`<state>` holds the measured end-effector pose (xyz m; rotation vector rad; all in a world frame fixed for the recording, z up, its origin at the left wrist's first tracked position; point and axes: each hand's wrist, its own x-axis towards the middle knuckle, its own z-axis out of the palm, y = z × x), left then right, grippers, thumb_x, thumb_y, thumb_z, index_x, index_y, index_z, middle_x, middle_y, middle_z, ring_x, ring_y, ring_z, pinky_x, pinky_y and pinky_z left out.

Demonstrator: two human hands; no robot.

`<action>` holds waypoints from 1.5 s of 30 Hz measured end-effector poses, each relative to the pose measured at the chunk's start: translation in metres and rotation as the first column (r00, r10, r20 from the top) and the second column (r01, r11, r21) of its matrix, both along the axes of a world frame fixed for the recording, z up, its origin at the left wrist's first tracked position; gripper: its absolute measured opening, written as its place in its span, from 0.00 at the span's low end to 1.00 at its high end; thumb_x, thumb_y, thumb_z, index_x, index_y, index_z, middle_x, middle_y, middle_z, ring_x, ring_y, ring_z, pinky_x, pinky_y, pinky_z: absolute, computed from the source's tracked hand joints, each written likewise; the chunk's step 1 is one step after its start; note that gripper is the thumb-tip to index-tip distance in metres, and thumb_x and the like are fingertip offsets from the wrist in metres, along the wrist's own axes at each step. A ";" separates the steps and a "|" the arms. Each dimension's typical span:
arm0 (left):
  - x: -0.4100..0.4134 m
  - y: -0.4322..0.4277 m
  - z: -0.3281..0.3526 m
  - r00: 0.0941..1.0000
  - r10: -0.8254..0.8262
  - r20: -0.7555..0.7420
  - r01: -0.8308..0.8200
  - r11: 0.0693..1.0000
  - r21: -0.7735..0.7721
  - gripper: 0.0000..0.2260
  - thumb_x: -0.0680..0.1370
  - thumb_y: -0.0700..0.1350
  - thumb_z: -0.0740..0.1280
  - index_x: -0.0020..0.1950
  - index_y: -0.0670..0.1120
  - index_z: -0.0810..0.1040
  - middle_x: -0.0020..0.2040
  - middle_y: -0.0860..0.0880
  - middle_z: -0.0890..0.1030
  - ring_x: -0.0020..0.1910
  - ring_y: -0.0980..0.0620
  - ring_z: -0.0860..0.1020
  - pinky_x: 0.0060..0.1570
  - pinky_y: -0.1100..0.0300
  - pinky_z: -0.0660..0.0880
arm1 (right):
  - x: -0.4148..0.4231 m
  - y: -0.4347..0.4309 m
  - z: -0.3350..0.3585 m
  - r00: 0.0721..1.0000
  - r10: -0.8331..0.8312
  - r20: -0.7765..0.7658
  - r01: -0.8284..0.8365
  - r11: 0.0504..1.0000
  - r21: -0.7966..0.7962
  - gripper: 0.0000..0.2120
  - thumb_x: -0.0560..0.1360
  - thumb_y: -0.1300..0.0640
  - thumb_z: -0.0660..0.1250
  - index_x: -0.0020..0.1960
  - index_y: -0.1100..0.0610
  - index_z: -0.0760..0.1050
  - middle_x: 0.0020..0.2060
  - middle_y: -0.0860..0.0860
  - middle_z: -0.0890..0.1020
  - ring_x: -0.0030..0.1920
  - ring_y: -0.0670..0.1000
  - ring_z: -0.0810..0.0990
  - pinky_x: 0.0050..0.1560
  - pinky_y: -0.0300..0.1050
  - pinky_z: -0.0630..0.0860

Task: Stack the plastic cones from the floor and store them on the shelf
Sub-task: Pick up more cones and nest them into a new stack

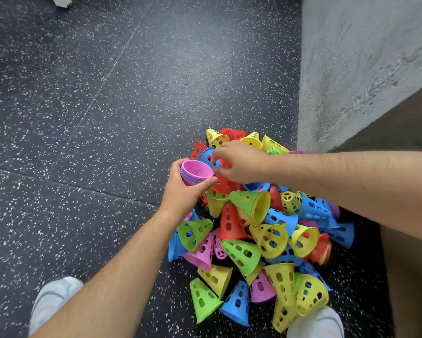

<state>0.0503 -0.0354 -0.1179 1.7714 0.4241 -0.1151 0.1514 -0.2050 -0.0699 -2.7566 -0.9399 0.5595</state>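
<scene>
Left hand [180, 191] grips one nested stack of pink plastic cones [196, 173] at frame centre, long axis tilted, wide mouth toward 2 o'clock. Right hand [241, 162] curls into the pile of loose multicoloured plastic cones [254, 240] (dozens, uncountable) at 5 o'clock; whether it holds anything is unclear.

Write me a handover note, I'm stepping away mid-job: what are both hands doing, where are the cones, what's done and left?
Left hand grips a nested stack of pink cones, open end up.
Right hand reaches into the pile on the floor at a red cone; grip unclear.
Done: a few cones stacked.
Left: most of the pile loose; then shelve.
</scene>
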 end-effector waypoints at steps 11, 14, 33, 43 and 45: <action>-0.002 0.007 -0.002 1.000 -0.024 -0.019 0.024 1.000 0.011 0.33 0.68 0.46 0.83 0.67 0.50 0.71 0.57 0.54 0.80 0.47 0.69 0.79 0.47 0.75 0.73 | -0.004 0.028 -0.005 0.970 0.243 0.006 -0.222 0.896 -0.386 0.28 0.67 0.35 0.70 0.61 0.50 0.74 0.54 0.51 0.75 0.47 0.55 0.77 0.37 0.45 0.69; -0.004 0.008 -0.004 1.000 -0.020 -0.017 0.020 1.000 0.013 0.32 0.68 0.46 0.83 0.66 0.50 0.70 0.56 0.55 0.80 0.45 0.73 0.78 0.45 0.76 0.72 | -0.003 0.027 -0.009 0.973 0.232 0.011 -0.208 0.894 -0.398 0.30 0.66 0.36 0.71 0.61 0.51 0.73 0.55 0.51 0.74 0.45 0.54 0.76 0.35 0.45 0.68; -0.018 -0.016 0.021 0.995 -0.064 0.071 0.069 0.995 -0.066 0.31 0.67 0.47 0.84 0.64 0.51 0.72 0.55 0.55 0.81 0.48 0.63 0.80 0.46 0.73 0.73 | -0.027 -0.010 0.065 0.902 -0.291 -0.319 0.428 0.706 0.565 0.12 0.84 0.46 0.56 0.62 0.49 0.73 0.39 0.46 0.77 0.35 0.42 0.75 0.38 0.45 0.77; -0.046 -0.047 0.048 0.979 -0.107 0.175 0.139 0.973 -0.182 0.29 0.69 0.43 0.83 0.64 0.48 0.72 0.54 0.50 0.84 0.49 0.57 0.83 0.49 0.67 0.77 | -0.098 -0.031 0.080 0.958 -0.264 -0.112 0.282 0.798 0.532 0.16 0.83 0.43 0.56 0.50 0.53 0.74 0.39 0.47 0.77 0.41 0.47 0.76 0.46 0.48 0.74; -0.053 -0.051 0.052 0.975 -0.094 0.199 0.130 0.976 -0.176 0.29 0.68 0.45 0.83 0.64 0.49 0.73 0.54 0.50 0.84 0.51 0.57 0.83 0.51 0.65 0.78 | -0.108 -0.041 0.080 0.957 -0.258 -0.133 0.289 0.817 0.498 0.14 0.84 0.44 0.56 0.49 0.51 0.74 0.39 0.43 0.77 0.42 0.43 0.75 0.47 0.44 0.72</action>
